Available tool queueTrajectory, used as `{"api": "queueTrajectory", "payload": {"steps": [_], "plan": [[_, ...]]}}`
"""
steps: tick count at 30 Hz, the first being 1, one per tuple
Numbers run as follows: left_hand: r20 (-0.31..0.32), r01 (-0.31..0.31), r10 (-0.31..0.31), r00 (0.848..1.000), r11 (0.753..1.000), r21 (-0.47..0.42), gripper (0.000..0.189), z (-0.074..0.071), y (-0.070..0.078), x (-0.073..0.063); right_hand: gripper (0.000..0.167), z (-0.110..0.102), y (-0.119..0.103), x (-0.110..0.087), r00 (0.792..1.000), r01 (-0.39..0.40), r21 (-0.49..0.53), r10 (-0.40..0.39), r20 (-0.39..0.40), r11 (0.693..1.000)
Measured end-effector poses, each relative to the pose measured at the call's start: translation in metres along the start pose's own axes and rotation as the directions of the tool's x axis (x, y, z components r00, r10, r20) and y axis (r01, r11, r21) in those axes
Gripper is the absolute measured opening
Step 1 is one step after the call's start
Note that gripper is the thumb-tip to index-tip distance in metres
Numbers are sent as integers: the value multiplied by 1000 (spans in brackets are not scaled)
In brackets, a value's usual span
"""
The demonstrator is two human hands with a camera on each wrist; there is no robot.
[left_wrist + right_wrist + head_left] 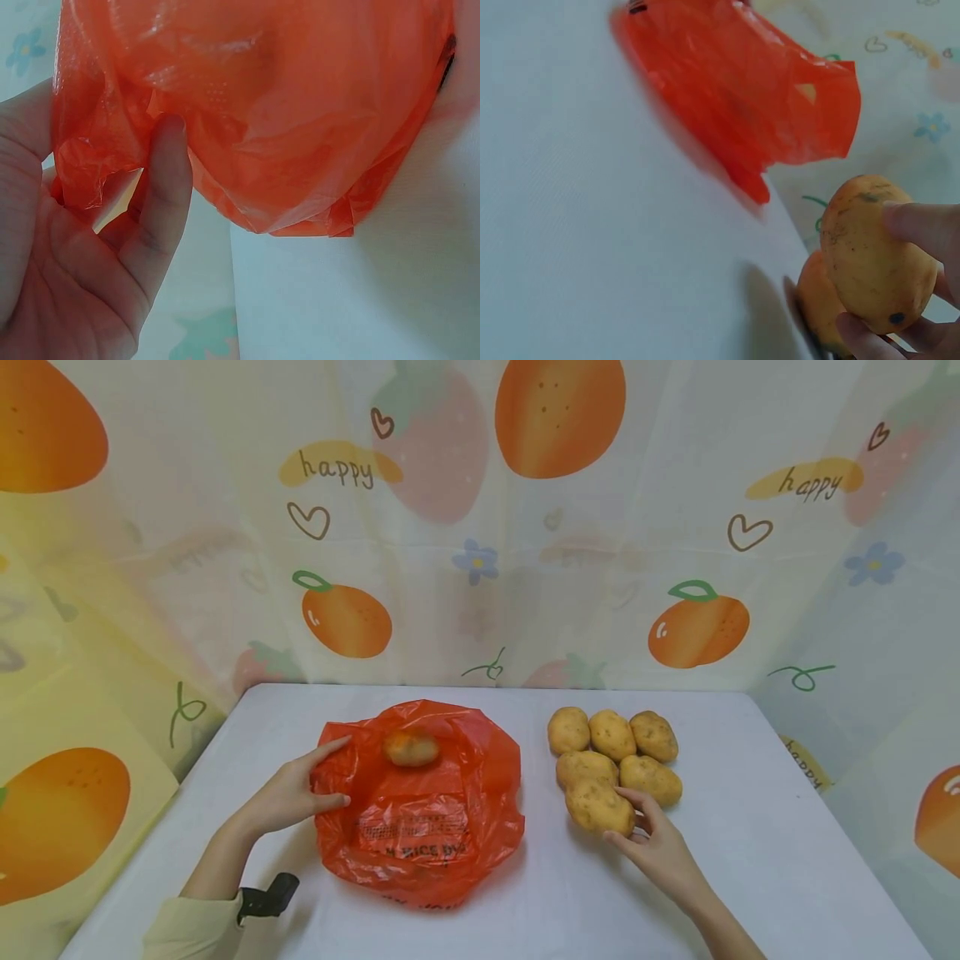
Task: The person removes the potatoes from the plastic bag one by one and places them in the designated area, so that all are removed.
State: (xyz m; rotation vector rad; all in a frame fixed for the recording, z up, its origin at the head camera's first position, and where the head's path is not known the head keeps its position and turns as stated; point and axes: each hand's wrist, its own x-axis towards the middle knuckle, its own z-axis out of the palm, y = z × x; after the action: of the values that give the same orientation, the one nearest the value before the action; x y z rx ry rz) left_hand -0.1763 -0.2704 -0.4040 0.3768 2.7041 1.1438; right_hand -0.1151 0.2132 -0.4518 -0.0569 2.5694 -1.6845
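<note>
A red plastic bag (491, 827) lies open-mouthed on the table, and one potato (411, 749) sits inside toward its far side. My left hand (288, 789) grips the bag's left edge, with thin film between thumb and fingers in the left wrist view. In my right hand (663, 847) is another potato (598, 807), held between thumb and fingers above the table. The right wrist view shows dark spots on this held potato (874, 255). Just behind it, several potatoes (612, 735) lie grouped in two rows, one partly hidden by the held one.
A white cloth covers the table (525, 910). Behind it hangs a curtain (540, 610) printed with fruit, hearts and lettering. A black strap with a small device (268, 896) sits on the left wrist, by a light sleeve (195, 928).
</note>
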Motion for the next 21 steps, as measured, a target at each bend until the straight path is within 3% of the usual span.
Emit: {"api": "queueTrajectory", "payload": {"steps": [11,21], "plan": [[3,-4,4,1000,1000,-9,80,0,0,0,64,3,22,-1,1000,21,-65,-21,2,998],[9,-10,10,1000,1000,-15,80,0,2,0,65,4,27,1,1000,21,-109,-22,-6,994]]}}
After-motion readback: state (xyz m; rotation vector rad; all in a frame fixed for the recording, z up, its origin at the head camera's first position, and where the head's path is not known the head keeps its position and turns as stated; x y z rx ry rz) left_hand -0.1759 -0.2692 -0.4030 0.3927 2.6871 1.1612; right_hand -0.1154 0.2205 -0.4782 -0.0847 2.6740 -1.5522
